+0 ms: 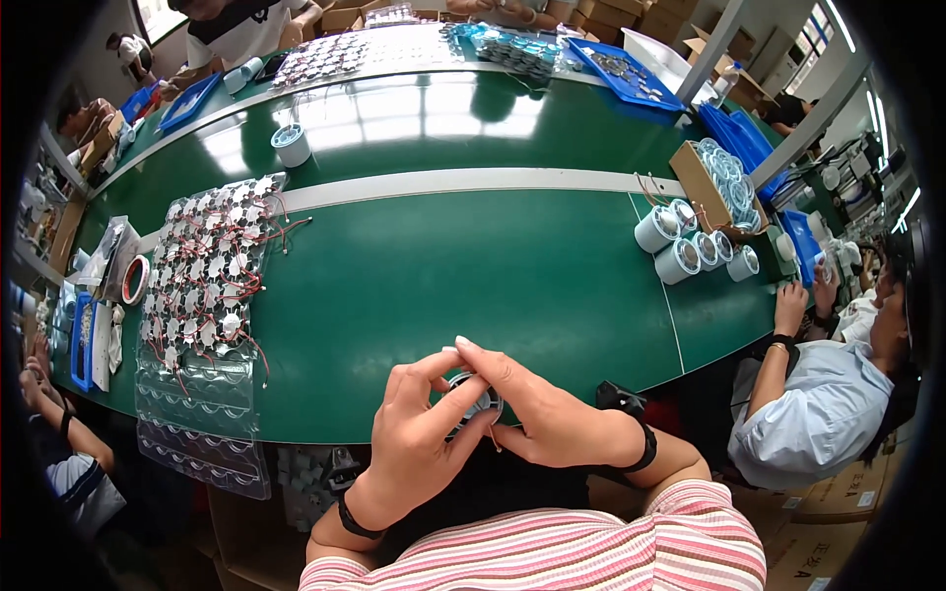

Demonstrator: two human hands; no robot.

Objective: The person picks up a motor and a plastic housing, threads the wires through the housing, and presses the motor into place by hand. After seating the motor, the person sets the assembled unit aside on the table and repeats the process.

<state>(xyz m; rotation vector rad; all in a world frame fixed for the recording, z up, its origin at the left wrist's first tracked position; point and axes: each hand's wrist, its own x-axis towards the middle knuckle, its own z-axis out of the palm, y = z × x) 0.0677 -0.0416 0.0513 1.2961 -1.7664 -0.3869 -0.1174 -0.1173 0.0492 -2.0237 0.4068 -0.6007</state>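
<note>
Over the near edge of the green table, a small round pale blue housing (482, 402) is held between my two hands. My left hand (414, 424) is closed on its left side, with thumb and fingers curled around it. My right hand (547, 409) grips the other side, its index finger reaching across the top to meet the left fingertips. A short reddish wire end shows just below the housing. The fingers cover most of the part, so its inside is hard to make out.
At left, a clear plastic tray (197, 399) bears many white pieces with red wires, beside a tape roll (136, 280). Several pale blue cylinders (678, 261) stand at right by a cardboard box (693, 185) of rings. One cylinder (290, 146) stands farther back. A co-worker (813, 394) sits at right.
</note>
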